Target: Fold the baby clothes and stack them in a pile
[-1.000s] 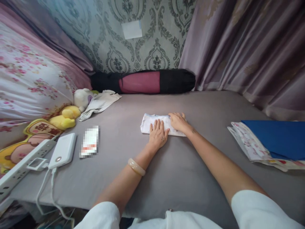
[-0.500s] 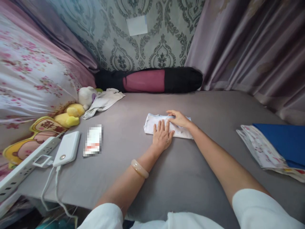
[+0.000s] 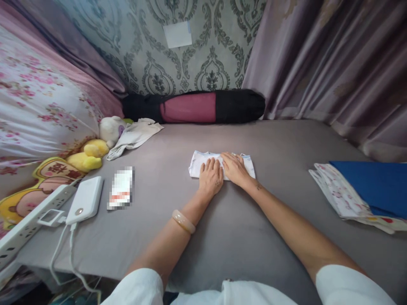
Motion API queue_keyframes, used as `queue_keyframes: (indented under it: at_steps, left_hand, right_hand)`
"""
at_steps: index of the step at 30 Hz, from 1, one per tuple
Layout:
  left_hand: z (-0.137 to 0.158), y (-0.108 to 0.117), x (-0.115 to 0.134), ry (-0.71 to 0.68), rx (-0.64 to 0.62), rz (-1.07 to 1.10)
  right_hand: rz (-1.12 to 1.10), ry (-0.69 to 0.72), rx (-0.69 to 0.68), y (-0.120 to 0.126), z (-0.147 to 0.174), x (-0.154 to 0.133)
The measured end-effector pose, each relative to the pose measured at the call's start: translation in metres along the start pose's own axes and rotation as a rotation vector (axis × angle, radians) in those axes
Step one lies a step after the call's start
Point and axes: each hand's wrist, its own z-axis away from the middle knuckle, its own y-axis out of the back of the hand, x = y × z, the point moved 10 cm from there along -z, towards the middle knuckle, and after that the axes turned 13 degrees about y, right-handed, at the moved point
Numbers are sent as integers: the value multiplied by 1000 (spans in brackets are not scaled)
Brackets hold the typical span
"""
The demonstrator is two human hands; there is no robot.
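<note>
Plain pale-white short-sleeved cloth top (image 3: 254,293); wide left sleeve (image 3: 138,288), matching right sleeve (image 3: 349,286). Thick, rounded, glossy cream bangle (image 3: 183,221) around left forearm (image 3: 168,245). Small dark markings on back of left hand (image 3: 210,178), thumb side, and on right wrist (image 3: 254,186); designs too small to read.

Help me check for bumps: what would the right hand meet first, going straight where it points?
The right hand would probably brush the left hand first, close beside it, though depth is unclear. Past that, its line runs toward the long bag.
</note>
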Motion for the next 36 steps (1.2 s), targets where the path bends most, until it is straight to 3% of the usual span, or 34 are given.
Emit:
queue_keyframes:
  at_steps: [6,14,25,36]
  left_hand:
    - [-11,3,1,-65,16,6]
    - [-21,-10,-3,-48,-206,-137]
    - [-26,3,-33,59,-89,-256]
    - [-27,10,-65,184,-115,-251]
  right_hand:
    - [41,-24,-136,-15,17,-7]
    - [105,-71,-163,-24,21,2]
    - [184,-182,-95,-17,31,22]
    - [238,-350,-114,-7,47,57]
